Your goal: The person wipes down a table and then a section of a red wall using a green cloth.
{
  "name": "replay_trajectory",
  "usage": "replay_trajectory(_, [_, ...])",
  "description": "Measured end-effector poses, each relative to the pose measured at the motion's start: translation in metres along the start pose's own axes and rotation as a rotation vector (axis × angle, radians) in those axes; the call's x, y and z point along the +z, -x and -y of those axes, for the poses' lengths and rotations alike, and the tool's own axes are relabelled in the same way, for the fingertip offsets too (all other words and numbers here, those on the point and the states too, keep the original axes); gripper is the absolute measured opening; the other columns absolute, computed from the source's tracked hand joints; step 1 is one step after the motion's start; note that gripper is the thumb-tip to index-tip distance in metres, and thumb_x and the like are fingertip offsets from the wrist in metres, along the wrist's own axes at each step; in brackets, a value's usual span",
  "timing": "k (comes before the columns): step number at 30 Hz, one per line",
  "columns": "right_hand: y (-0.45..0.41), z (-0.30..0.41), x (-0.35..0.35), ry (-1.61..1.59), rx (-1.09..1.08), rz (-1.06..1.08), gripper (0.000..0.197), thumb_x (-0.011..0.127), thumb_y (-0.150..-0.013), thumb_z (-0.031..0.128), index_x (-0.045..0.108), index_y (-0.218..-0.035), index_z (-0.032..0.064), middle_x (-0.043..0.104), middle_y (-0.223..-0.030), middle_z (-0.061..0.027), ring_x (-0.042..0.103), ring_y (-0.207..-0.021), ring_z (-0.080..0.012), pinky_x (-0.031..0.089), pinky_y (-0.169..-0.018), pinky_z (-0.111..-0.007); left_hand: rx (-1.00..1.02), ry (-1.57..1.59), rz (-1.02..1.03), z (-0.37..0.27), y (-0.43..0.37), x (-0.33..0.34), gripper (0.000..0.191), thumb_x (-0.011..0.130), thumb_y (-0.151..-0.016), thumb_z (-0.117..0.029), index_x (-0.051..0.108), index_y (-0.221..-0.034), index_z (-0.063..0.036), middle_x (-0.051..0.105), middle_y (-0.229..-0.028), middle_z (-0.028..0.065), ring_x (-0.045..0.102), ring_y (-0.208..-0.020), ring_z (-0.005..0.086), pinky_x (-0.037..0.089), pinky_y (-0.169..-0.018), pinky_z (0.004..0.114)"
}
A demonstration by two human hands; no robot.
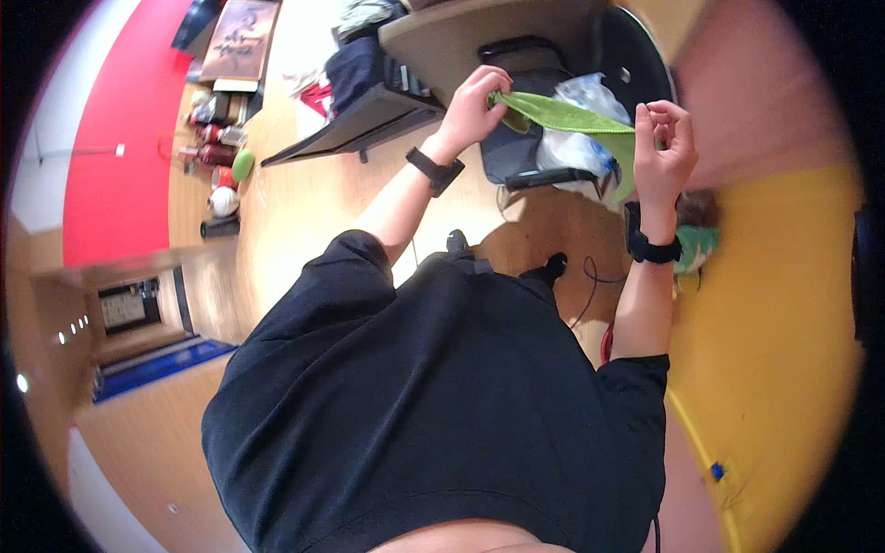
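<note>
A green cloth (574,114) is stretched between my two hands, above a dark chair. My left hand (477,107) grips its bunched left end. My right hand (664,142) pinches the other end between thumb and fingers, and part of the cloth hangs down beside it. A black band circles each wrist. Behind the cloth, white and clear plastic bags (570,155) lie on the seat of the black chair (508,155). The cloth hides part of the bags.
Left of the chair stands a dark panel-like object (352,124) on the light wooden surface. Bottles (218,153), a green round object (243,165) and a framed picture (240,41) are farther left. A dark cable (588,294) lies on the floor near my feet.
</note>
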State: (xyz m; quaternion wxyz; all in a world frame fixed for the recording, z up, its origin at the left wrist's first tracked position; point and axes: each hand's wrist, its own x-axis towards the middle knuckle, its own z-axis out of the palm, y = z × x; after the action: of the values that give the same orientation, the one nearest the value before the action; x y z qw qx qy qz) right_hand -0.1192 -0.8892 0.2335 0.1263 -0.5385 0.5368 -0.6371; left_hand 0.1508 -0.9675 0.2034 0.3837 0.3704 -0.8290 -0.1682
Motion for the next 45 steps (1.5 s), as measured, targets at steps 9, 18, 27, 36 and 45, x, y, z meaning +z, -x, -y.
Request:
replay_trajectory(9, [0.046,-0.01,0.204,0.083,-0.248,0.625,0.021,0.076,-0.081,0.02,0.064,-0.093,0.0078,0.06,-0.065,-0.0079,0.059,-0.056,-0.0261,0.046,-0.053,-0.038,-0.473,-0.068,-0.147,0.125,0.123,-0.144,0.018,0.061,-0.078,-0.002,0.054,-0.094,-0.0014,0.061,-0.08,0.0086,0.058,-0.071,0.0149,0.048,-0.068,0.028])
replay_trajectory(18, [0.123,0.016,0.367,0.233,-0.134,1.004,0.017,0.064,-0.082,0.018,0.068,-0.096,0.0085,0.069,-0.088,-0.0154,0.067,-0.084,-0.0333,0.053,-0.072,-0.04,-0.868,-0.025,-0.261,0.239,0.254,-0.241,0.035,0.06,-0.078,-0.01,0.05,-0.111,-0.0031,0.061,-0.096,0.0176,0.061,-0.093,0.0339,0.049,-0.083,0.04])
replay_trajectory(27, [0.152,-0.005,0.456,0.484,-0.312,0.747,0.013,0.064,-0.083,0.015,0.071,-0.091,0.0091,0.069,-0.086,-0.0163,0.065,-0.082,-0.0359,0.052,-0.075,-0.044,-0.942,-0.255,-0.232,0.294,0.303,-0.267,0.014,0.063,-0.086,-0.017,0.062,-0.094,-0.0059,0.062,-0.096,0.0168,0.061,-0.095,0.0339,0.049,-0.081,0.043])
replay_trajectory(36, [0.155,-0.054,0.561,0.482,0.138,0.763,0.02,0.054,-0.093,0.023,0.066,-0.102,0.0091,0.068,-0.088,-0.0229,0.066,-0.084,-0.0418,0.052,-0.074,-0.049,-1.15,-0.307,-0.402,0.347,0.309,-0.285,0.017,0.057,-0.093,-0.024,0.063,-0.099,-0.0097,0.069,-0.081,0.0162,0.067,-0.08,0.0357,0.052,-0.069,0.046])
replay_trajectory(45, [0.14,-0.094,0.639,0.337,-0.115,0.955,0.032,0.06,-0.087,0.023,0.06,-0.114,0.0047,0.066,-0.096,-0.0228,0.063,-0.093,-0.0388,0.049,-0.085,-0.048,-1.237,-0.261,-0.297,0.414,0.257,-0.262,0.054,0.066,-0.084,-0.026,0.05,-0.13,-0.0023,0.063,-0.113,0.0249,0.061,-0.107,0.0377,0.049,-0.093,0.041])
